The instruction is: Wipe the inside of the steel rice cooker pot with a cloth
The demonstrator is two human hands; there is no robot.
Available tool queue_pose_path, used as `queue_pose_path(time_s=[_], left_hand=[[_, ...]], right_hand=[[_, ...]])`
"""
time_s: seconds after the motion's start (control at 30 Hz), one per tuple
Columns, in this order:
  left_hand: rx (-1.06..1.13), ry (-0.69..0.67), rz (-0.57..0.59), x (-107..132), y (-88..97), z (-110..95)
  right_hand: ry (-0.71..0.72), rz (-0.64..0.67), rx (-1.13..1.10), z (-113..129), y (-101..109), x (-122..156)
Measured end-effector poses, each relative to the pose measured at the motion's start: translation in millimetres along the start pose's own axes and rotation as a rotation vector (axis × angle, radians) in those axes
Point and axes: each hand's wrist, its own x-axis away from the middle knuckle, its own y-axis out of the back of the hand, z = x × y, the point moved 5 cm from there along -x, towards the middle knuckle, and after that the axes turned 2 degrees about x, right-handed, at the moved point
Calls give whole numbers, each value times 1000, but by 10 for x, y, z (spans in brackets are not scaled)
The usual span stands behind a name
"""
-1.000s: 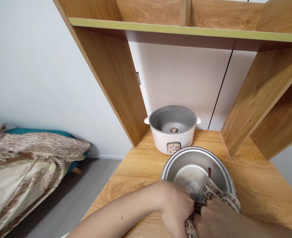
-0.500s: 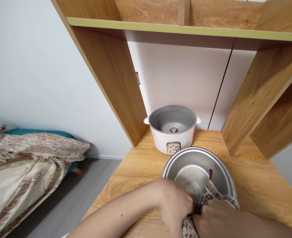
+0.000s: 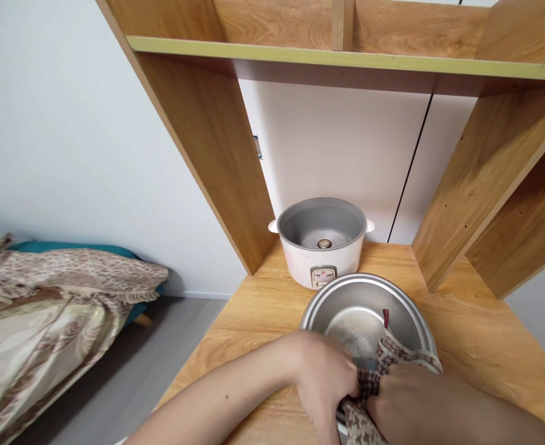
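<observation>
A silver metal pot (image 3: 369, 287) stands on the wooden tabletop close to me. Over its near rim lies a brown and white patterned cloth (image 3: 390, 349) with a dark red tag. My left hand (image 3: 325, 377) is closed at the near left of the pot, its fingers curled at the cloth's edge. My right hand (image 3: 406, 398) is closed on the cloth at the near right rim. The fingertips of both hands are partly hidden. Just behind the pot sits a white rice cooker body (image 3: 321, 266), lidless, with its grey inside showing.
Wooden side panels (image 3: 207, 161) and a shelf with a yellow-green edge (image 3: 342, 57) frame the tabletop (image 3: 249, 315). To the left, a bed with a patterned cover (image 3: 59, 321) stands on a grey floor (image 3: 161, 340) beside a white wall.
The pot has shifted slightly left. My hands have moved a little apart, and more of the cloth shows between them. The rice cooker body has stayed in place.
</observation>
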Motion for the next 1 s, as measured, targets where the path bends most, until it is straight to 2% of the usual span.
queue_pose_path(time_s=[0.2, 0.33, 0.5, 0.63, 0.73, 1.0], left_hand=[[-143, 79, -38, -24, -142, -68], [-155, 71, -66, -55, -214, -113], [-117, 55, -81, -68, -208, -93], [-100, 25, -108, -82, -193, -59], [-82, 7, -96, -86, -179, -61], [-3, 10, -77, -69, -124, -117]], right_hand=[[-28, 48, 37, -38, -161, -124], [-32, 63, 16, -45, -135, -115], [30, 1, 18, -10, -51, -97], [20, -51, 139, 32, -145, -108], [-34, -25, 198, 53, -220, -104], [-22, 98, 5, 11, 13, -69]])
